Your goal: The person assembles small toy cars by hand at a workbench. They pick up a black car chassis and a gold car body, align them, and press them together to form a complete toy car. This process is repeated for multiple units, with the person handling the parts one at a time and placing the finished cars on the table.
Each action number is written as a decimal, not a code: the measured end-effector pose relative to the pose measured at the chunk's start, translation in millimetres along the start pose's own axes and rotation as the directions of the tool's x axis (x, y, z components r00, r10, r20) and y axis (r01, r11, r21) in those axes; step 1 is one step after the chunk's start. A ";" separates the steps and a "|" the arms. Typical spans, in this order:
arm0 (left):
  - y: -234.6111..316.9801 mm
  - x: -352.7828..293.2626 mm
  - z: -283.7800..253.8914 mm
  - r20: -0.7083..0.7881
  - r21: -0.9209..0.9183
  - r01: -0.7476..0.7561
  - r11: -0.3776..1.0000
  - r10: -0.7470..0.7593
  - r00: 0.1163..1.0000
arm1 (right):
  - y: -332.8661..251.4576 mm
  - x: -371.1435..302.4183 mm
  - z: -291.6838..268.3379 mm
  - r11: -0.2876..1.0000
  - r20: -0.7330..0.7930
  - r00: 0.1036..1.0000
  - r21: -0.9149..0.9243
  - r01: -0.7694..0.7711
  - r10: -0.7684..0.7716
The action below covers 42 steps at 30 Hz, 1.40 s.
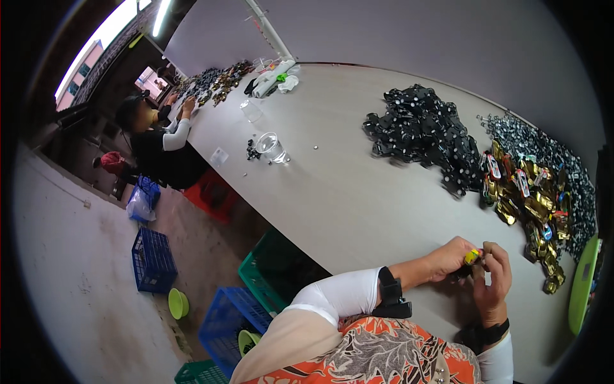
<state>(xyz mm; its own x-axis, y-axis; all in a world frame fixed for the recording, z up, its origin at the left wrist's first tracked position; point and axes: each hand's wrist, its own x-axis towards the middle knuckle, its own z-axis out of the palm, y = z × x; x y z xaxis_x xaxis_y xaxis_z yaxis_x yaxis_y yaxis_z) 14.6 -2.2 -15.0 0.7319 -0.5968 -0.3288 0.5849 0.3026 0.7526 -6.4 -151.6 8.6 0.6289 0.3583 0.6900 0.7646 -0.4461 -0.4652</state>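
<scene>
The table (307,198) carried a heap of black parts (419,131) and, right of it, a heap of gold-coloured pieces (540,206). The left hand (449,259) and the right hand (494,285) met above the table, on the near side of both heaps. The fingers of both hands grasped a small yellow piece (472,257), positioned between the hands.

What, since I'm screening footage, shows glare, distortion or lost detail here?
Head view: the light tube blows out white; head view: the table curves at its far edge, corners black; head view: the yellow piece is too small for clear detail.
</scene>
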 end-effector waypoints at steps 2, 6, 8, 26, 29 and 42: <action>-8.5 1.5 -0.9 0.036 0.022 -0.038 0.999 0.037 0.999 | -1.8 1.6 1.6 0.998 0.042 0.998 -0.039 0.042 -0.041; -13.1 4.0 -3.0 0.061 0.109 0.020 0.994 -0.026 0.998 | -5.1 -3.5 -2.2 0.993 0.104 0.989 0.041 -0.112 0.108; 3.9 -0.8 -0.9 0.034 0.051 0.101 0.994 -0.103 0.994 | 6.1 -3.9 -8.7 0.952 0.050 0.956 0.089 -0.293 0.290; 11.1 2.6 -10.7 -0.044 0.130 -0.157 0.979 0.164 0.986 | 21.9 -13.8 -21.2 0.080 0.400 0.617 0.794 -0.603 0.678; 18.8 -3.6 -2.1 -0.170 0.240 -0.155 0.958 0.198 0.965 | 19.3 -11.1 -18.5 -0.052 0.432 0.545 0.815 -0.577 0.719; 11.8 -6.1 7.5 0.023 0.504 -0.461 0.730 0.523 0.852 | 30.8 -16.9 -17.7 -0.213 0.493 0.535 0.839 -0.500 0.686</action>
<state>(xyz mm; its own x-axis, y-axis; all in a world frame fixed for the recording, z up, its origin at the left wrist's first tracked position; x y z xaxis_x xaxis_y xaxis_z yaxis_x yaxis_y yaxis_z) 14.4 -0.5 0.1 0.9214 -0.3675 0.1261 -0.0870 0.1213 0.9888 4.0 -185.9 -7.6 0.9306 0.2897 -0.2237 -0.3591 0.6044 -0.7111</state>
